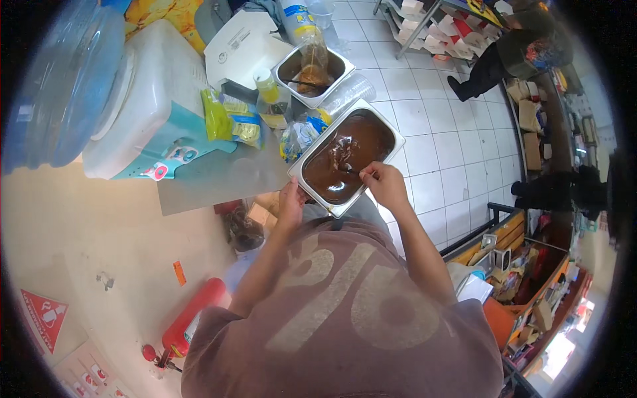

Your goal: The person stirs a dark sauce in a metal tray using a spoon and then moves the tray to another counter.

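A rectangular stainless steel food pan (396, 144) holds glossy brown sauce (358, 134) and is tilted in front of my body. My left hand (292, 201) grips the pan's near left corner, with the thumb on the rim. Over the pan's right side, my right hand (383, 181) pinches a thin dark handle (352, 171), whose far end is hidden in the sauce. Beyond it stands a second steel pan (312, 103) with a clear plastic bag (314, 57) of brown stuff and a dark utensil (303, 83) in it.
A steel table (224, 174) bears a yellow-capped bottle (272, 102), plastic packets (244, 124), stacked clear cups (351, 94) and a large white and teal container (149, 109). A red fire extinguisher (194, 316) is at the lower left. People stand at the right, beside shelves and a wooden bench (497, 236).
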{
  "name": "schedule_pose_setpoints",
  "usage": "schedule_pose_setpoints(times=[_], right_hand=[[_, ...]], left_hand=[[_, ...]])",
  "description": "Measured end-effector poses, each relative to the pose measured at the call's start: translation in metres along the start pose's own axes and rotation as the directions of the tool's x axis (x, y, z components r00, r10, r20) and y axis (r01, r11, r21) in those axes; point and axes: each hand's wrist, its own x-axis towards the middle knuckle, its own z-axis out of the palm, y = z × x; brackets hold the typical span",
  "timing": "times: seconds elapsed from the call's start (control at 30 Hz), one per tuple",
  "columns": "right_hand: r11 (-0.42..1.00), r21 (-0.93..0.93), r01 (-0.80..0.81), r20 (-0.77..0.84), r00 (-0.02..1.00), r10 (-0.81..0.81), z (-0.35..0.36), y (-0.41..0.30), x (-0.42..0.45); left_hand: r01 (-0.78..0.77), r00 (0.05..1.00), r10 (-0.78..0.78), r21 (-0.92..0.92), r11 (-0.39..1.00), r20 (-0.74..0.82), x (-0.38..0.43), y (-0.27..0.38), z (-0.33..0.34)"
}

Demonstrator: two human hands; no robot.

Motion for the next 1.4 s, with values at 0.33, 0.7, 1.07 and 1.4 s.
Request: schedule_pose_setpoints(times=[0.33,0.7,1.07,1.4], right_hand=[[0.994,-0.078,-0.075,-0.103,0.992,0.067,-0.008,-0.007,0.007],[0.995,0.092,0.042,0.008,0.999,-0.042,-0.012,0.002,0.008],[0.998,-0.064,0.009,-0.056,0.998,-0.013,-0.015,0.011,0.016],[0.999,0.021,-0.024,0.0,1.0,0.024,-0.019,0.012,0.026]], left_hand=[[0.06,0.995,-0.056,-0.038,0.997,0.087,0.015,-0.017,-0.032],[0.035,0.997,-0.039,-0.068,0.997,-0.064,0.007,-0.001,-0.004],[0.009,0.999,-0.01,-0.03,1.0,-0.033,0.008,-0.005,-0.009],[0.015,1.0,-0.015,0.004,1.0,0.005,0.014,-0.016,-0.029]])
